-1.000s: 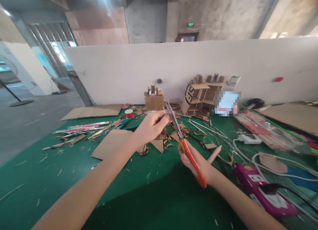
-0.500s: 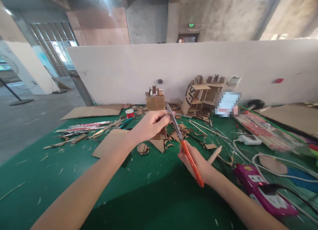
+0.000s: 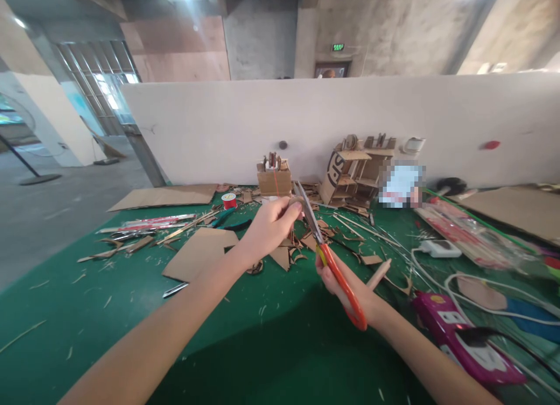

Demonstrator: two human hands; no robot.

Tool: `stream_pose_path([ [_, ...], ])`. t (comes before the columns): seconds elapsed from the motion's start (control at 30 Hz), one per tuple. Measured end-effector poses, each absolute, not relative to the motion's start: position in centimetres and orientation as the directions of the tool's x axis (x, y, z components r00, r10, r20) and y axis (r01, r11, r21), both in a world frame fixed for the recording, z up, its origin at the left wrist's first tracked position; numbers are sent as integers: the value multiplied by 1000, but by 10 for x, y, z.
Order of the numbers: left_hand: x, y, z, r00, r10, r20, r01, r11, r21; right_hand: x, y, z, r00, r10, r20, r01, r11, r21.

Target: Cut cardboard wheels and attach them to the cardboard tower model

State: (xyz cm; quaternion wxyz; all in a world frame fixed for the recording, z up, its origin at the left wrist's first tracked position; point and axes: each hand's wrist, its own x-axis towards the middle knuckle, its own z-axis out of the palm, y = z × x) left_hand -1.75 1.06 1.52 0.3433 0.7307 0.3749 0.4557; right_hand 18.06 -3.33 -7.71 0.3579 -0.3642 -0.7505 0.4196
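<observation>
My right hand (image 3: 345, 285) is closed round the orange handles of a pair of scissors (image 3: 326, 256), whose metal blades point up and away over the green table (image 3: 271, 346). My left hand (image 3: 269, 227) pinches a small brown cardboard piece (image 3: 295, 202) right at the blades, fingers curled. Both hands are held above a scatter of cardboard offcuts (image 3: 301, 247).
A flat cardboard sheet (image 3: 199, 253) lies left of my hands, a wooden stick (image 3: 378, 273) to the right. A purple power strip (image 3: 464, 338) with cables sits at the right. A small cardboard box (image 3: 274, 180), a cardboard shelf model (image 3: 354, 168) and a red spool (image 3: 228, 200) stand near the white partition.
Both hands have stayed nearly in place, with the scissors and the small piece shifting slightly. The view has drifted a little downward.
</observation>
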Motion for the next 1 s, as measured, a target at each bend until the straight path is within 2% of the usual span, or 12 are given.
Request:
stream_pose_path([
  [0.13,-17,13,15,304,868,393,131,-447,885,182,-32,-77,-511,829,229,205,376,-904],
  [0.33,-15,13,15,335,851,404,85,-454,887,180,-34,-76,-487,849,207,188,333,-924],
  [0.5,-15,12,15,340,844,415,86,-467,880,179,-31,-77,-447,878,171,307,331,-892],
  [0.7,-16,11,17,326,857,399,106,-452,886,178,-27,-78,-419,882,217,421,400,-814],
  [1.0,-11,11,10,339,830,443,10,-474,880,179,-32,-77,-443,863,242,344,413,-844],
])
